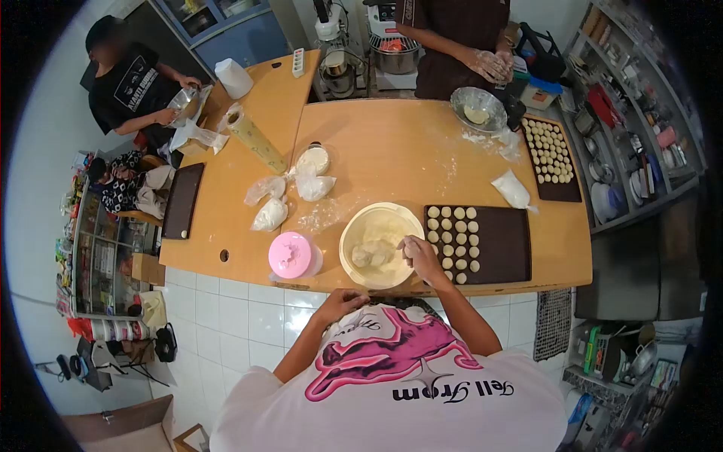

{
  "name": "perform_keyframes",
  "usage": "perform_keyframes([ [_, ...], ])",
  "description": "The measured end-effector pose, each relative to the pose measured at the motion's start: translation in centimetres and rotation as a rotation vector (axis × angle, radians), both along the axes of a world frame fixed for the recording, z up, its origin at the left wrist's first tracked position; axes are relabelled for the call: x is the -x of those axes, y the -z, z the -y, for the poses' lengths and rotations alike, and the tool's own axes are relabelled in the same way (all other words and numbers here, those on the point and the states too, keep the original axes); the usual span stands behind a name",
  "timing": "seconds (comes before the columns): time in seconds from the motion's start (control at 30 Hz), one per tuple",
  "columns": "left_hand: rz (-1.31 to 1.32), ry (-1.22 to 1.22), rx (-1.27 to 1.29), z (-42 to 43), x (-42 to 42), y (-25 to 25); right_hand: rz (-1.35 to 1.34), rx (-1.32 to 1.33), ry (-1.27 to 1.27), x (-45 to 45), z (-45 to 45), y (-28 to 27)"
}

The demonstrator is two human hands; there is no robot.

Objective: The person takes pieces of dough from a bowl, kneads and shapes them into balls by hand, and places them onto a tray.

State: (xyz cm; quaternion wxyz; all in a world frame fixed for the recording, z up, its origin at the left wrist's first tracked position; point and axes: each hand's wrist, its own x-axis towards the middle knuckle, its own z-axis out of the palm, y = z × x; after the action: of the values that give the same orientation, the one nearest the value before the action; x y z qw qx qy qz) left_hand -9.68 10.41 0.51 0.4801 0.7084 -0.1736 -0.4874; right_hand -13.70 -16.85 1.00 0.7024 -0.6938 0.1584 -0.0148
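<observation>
A cream-coloured plastic bowl [349,267] stands near the table's front edge, with a lump of pale dough [373,254] and loose flour inside. My right hand [415,251] is over the bowl's right side, its fingers curled closed; whatever they may hold is hidden. Close to the table edge, left of my body, my left hand [345,300] rests with loosely extended fingers and nothing visible in it. Just right of the bowl lies a dark baking tray [502,245], its left part covered with rows of small round dough balls [459,226].
Left of the bowl is a pink-lidded container [291,255]; bags of white powder [315,187] lie behind it. A plastic-wrap roll [256,138] stands farther back. Across the table, a co-worker's floury hands [491,66] are above a glass bowl [479,111]. A filled tray [552,158] is at right.
</observation>
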Motion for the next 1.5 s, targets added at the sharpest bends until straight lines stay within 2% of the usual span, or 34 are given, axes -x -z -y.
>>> perform_keyframes([
  [0.07,-0.105,-0.106,0.038,0.2,0.0,0.2,-0.034,-0.318,-0.035,0.1,-0.2,1.2],
  [0.13,-0.184,-0.214,0.088,2.9,-0.7,-0.3,-0.007,-0.241,-0.057,0.0,-1.4,0.4],
  [0.17,-0.324,-0.338,0.167,4.6,-0.9,-0.3,0.005,-0.201,-0.07,-0.1,-2.1,0.0],
  [0.2,-0.463,-0.461,0.248,6.6,-1.0,-0.2,0.108,0.051,-0.036,-0.5,-2.8,1.5],
  [0.23,-0.603,-0.583,0.329,8.1,-1.2,-0.2,0.125,0.107,-0.066,-0.5,-3.5,-0.4],
  [0.3,-0.799,-0.607,0.556,9.8,-1.9,-1.0,0.163,0.228,-0.123,-0.2,-4.1,-3.7],
  [0.33,-0.897,-0.615,0.668,10.3,-2.2,-1.4,0.281,0.541,-0.223,-0.4,-4.1,-2.3],
  [0.43,-0.957,-0.6,0.768,10.9,-3.5,0.0,0.339,0.872,-0.28,-0.3,-3.8,-2.3],
  [0.53,-0.911,-0.603,0.65,11.5,-3.1,-1.3,0.3,1.132,-0.203,-1.1,-1.9,-3.3],
  [0.63,-0.81,-0.515,0.483,12.1,-2.5,-2.3,0.277,1.104,-0.058,-2.1,-1.4,-3.4],
  [0.67,-0.831,-0.573,0.519,12.4,-2.5,-2.8,0.314,1.084,-0.098,-2.0,-1.5,-3.5],
  [0.73,-0.878,-0.696,0.575,12.8,-2.3,-4.8,0.41,0.751,-0.257,-1.5,-3.2,-3.3],
  [0.77,-0.893,-0.692,0.709,12.6,-2.6,-3.8,0.451,0.58,-0.329,-1.0,-3.9,-3.3],
  [0.83,-0.906,-0.664,0.989,12.3,-3.8,-2.4,0.497,0.657,-0.389,-0.4,-3.8,-4.4],
  [0.87,-0.94,-0.69,1.019,12.0,-4.0,-1.8,0.478,0.682,-0.407,-0.3,-3.3,-4.1],
  [0.93,-0.891,-0.626,0.89,11.9,-3.2,-2.7,0.381,0.708,-0.368,-0.6,-2.5,-3.3],
  [0.97,-0.866,-0.594,0.827,11.9,-2.8,-3.2,0.36,0.817,-0.328,-0.8,-2.3,-3.0],
  [1.0,-0.856,-0.584,0.622,12.4,-2.3,-4.2,0.339,0.925,-0.284,-1.2,-2.2,-3.7],
  [1.03,-0.9,-0.568,0.642,12.6,-2.1,-3.4,0.319,1.036,-0.237,-1.5,-2.1,-4.3],
  [1.1,-0.984,-0.525,0.684,12.5,-2.2,-0.2,0.325,0.792,-0.309,-1.6,-2.7,-4.4],
  [1.17,-0.828,-0.489,0.904,12.7,-3.8,-0.1,0.364,0.556,-0.402,-1.3,-3.7,-3.5],
  [1.23,-0.969,-0.693,0.94,13.2,-5.4,-2.0,0.368,0.643,-0.413,-1.8,-3.3,-4.4],
  [1.3,-0.915,-0.561,0.844,13.2,-5.4,-2.7,0.265,0.798,-0.416,-2.3,-2.1,-4.2],
  [1.37,-0.873,-0.41,0.705,13.4,-4.6,-3.5,0.242,0.882,-0.298,-3.7,-1.2,-5.2],
  [1.43,-0.928,-0.393,0.722,13.6,-5.4,-3.1,0.262,0.943,-0.193,-5.3,-0.7,-5.2],
  [1.5,-0.981,-0.427,0.756,13.5,-7.0,-3.2,0.334,0.775,-0.272,-5.8,-1.9,-4.5],
])
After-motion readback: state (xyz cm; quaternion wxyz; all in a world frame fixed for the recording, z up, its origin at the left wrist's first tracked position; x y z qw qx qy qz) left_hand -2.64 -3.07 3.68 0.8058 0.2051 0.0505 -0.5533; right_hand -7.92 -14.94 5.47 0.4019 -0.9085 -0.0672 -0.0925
